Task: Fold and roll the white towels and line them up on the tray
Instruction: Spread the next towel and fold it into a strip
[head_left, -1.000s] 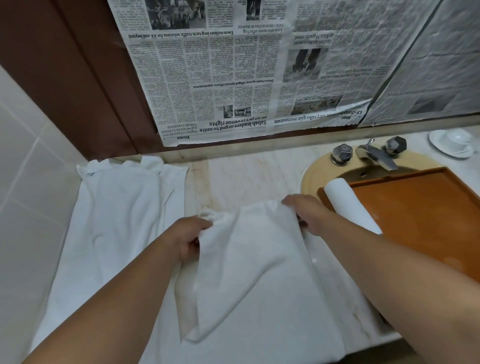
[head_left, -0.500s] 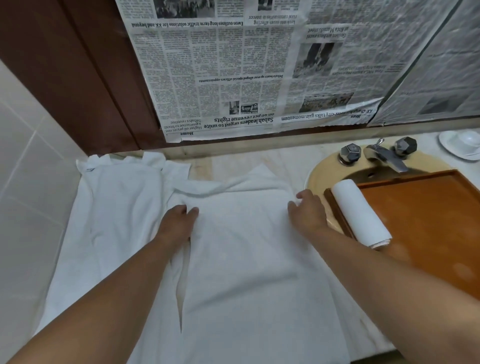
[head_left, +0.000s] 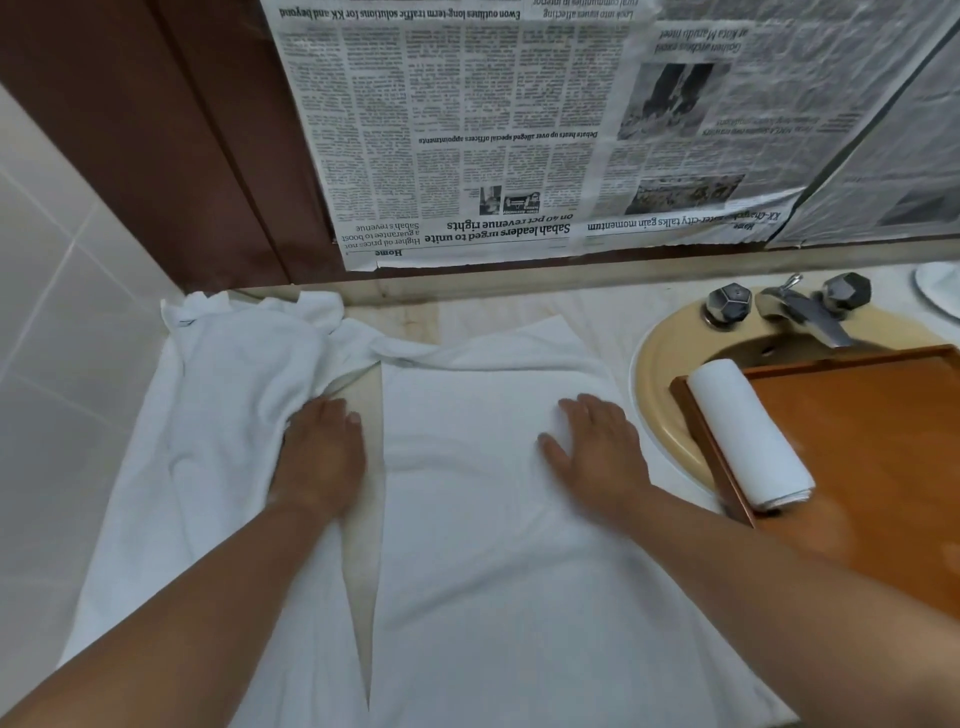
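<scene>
A white towel (head_left: 483, 519) lies spread flat on the marble counter in front of me. My right hand (head_left: 597, 452) rests flat on its right part, fingers straight. My left hand (head_left: 322, 457) lies palm down at the towel's left edge, against a pile of other white towels (head_left: 218, 415), with a strip of bare counter just beside it. One rolled white towel (head_left: 748, 431) lies along the left end of the brown wooden tray (head_left: 883, 467), which sits over the sink.
A beige sink (head_left: 670, 364) with a chrome faucet (head_left: 810, 317) and two knobs sits at the right. Newspaper sheets (head_left: 519, 130) cover the wall behind. A white dish (head_left: 940, 286) stands at the far right. White tiles close the left side.
The towel, held up by both hands a second ago, now lies flat. My hands have let go and moved apart, the left onto the towel's left edge, the right smoothing the right side.
</scene>
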